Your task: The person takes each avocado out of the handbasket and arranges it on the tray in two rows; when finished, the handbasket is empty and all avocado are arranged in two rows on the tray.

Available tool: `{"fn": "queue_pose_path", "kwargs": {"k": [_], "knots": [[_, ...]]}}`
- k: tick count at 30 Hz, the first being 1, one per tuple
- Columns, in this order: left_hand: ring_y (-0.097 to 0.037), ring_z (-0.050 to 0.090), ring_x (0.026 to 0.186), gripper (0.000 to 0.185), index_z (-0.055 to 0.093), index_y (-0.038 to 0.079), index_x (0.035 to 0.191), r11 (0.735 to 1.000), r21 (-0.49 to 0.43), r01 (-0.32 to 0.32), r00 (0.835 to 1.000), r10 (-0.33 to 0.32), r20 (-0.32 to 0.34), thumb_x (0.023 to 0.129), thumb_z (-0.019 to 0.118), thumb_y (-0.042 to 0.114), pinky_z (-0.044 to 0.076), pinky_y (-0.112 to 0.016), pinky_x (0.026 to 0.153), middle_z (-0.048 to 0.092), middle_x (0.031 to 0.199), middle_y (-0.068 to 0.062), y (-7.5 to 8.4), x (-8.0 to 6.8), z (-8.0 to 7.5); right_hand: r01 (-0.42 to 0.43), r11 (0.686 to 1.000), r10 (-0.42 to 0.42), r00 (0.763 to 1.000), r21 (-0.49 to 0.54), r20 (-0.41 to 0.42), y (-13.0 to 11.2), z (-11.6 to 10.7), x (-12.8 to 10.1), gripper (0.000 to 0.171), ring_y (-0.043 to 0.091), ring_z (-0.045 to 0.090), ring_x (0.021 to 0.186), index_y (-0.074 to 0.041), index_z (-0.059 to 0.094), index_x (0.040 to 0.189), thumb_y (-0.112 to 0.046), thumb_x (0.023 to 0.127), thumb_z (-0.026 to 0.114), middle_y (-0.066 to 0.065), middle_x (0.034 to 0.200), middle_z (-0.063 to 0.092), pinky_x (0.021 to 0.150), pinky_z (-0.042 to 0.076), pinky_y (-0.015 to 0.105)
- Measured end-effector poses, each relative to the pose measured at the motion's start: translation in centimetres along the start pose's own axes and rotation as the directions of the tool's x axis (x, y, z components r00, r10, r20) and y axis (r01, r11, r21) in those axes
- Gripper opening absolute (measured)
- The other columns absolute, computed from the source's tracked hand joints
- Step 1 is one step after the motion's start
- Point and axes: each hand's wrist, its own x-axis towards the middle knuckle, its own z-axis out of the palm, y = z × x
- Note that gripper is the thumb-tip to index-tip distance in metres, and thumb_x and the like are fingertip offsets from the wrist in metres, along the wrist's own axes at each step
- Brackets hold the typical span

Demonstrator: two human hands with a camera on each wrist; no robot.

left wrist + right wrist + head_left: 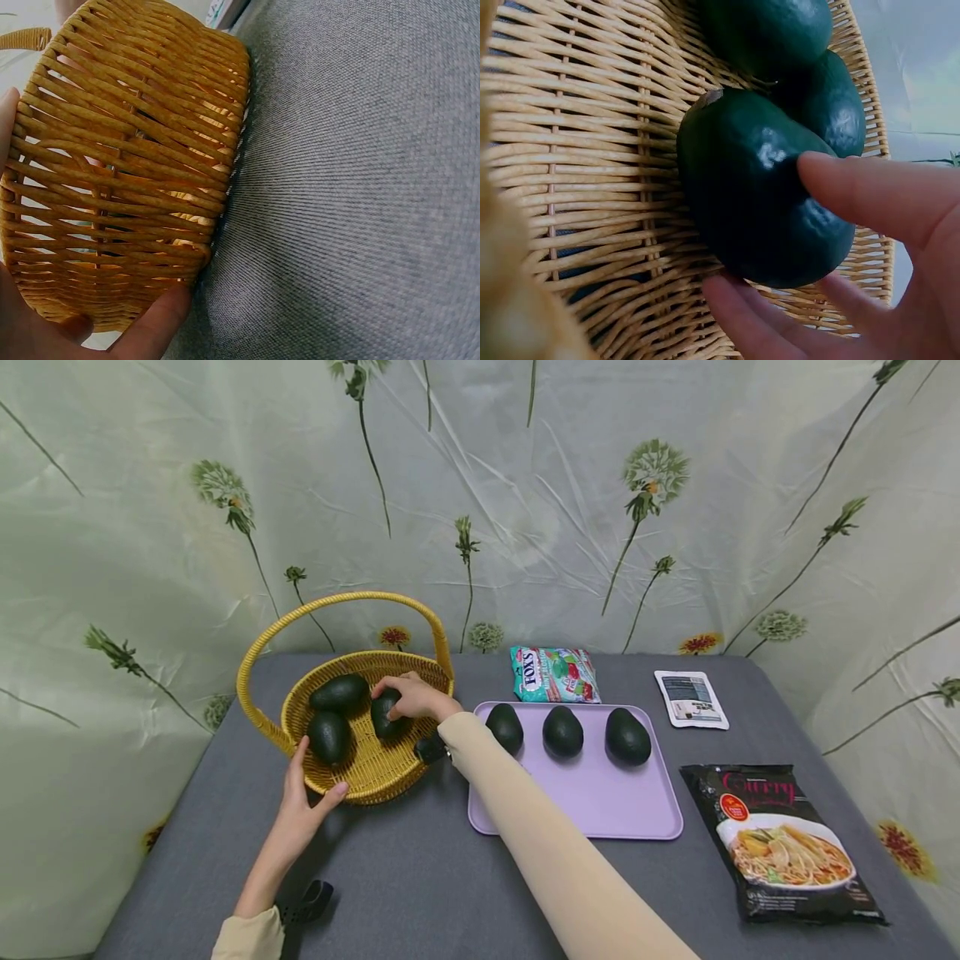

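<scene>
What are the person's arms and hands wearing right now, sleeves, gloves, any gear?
Both arms wear long beige sleeves. The left hand and right hand are bare, no gloves. A small black device sits at each wrist: left wrist device, right wrist device.

I see a pale green curtain (525, 510) printed with long-stemmed dandelion-like flowers hanging as a backdrop beyond the hands and wrapping round to both sides. It is creased and evenly lit, with soft light and faint shadows. Under the hands lies a table covered in grey woven cloth (420, 877), its far edge meeting the curtain.
</scene>
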Motion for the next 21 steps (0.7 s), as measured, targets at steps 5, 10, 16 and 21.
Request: {"fn": "queue_pose_path", "kwargs": {"k": [5, 10, 16, 21], "knots": [[-0.043, -0.010, 0.140, 0.092, -0.010, 0.022, 0.154, 1.000, -0.005, -0.008, 1.000, 0.008, -0.001, 0.095, 0.060, 0.022, 0.005, -0.071, 0.100, -0.013, 0.154, -0.022, 0.0, 0.0, 0.0, -0.009, 1.000, 0.009, 1.000, -0.011, 0.021, -0.1, 0.2, 0.0, 0.044, 0.020, 0.036, 0.121, -0.014, 0.056, 0.130, -0.003, 0.089, 0.067, 0.011, 0.139, 0.037, 0.085, 0.038, 0.028], [-0.042, -0.009, 0.140, 0.091, -0.008, 0.021, 0.154, 1.000, -0.011, -0.020, 1.000, 0.020, -0.009, 0.094, 0.061, 0.020, 0.005, -0.070, 0.101, -0.011, 0.155, -0.022, -0.1, 0.1, 0.0, -0.033, 0.999, 0.034, 0.999, -0.024, 0.035, -0.2, 0.4, -0.2, 0.048, 0.020, 0.030, 0.115, -0.017, 0.058, 0.132, -0.009, 0.087, 0.071, 0.013, 0.134, 0.035, 0.084, 0.038, 0.029], [-0.042, -0.009, 0.140, 0.092, -0.009, 0.023, 0.154, 1.000, -0.005, -0.018, 1.000, 0.018, -0.001, 0.095, 0.061, 0.023, 0.006, -0.071, 0.100, -0.012, 0.155, -0.021, -0.1, 0.1, -0.1, 0.041, 0.991, -0.043, 0.999, 0.124, 0.016, -0.1, -0.6, -1.0, 0.050, 0.022, 0.047, 0.106, -0.010, 0.051, 0.132, -0.009, 0.086, 0.071, 0.013, 0.133, 0.040, 0.083, 0.047, 0.037], [-0.042, -0.010, 0.140, 0.092, -0.011, 0.024, 0.154, 1.000, 0.001, -0.008, 1.000, 0.008, 0.004, 0.095, 0.061, 0.024, 0.006, -0.071, 0.100, -0.013, 0.155, -0.021, 0.0, -0.1, 0.0, 0.111, 0.976, -0.122, 0.992, 0.186, 0.045, 0.1, -2.4, -2.3, 0.053, 0.021, 0.050, 0.107, -0.009, 0.047, 0.136, -0.017, 0.089, 0.069, 0.011, 0.135, 0.041, 0.084, 0.048, 0.037]]}}
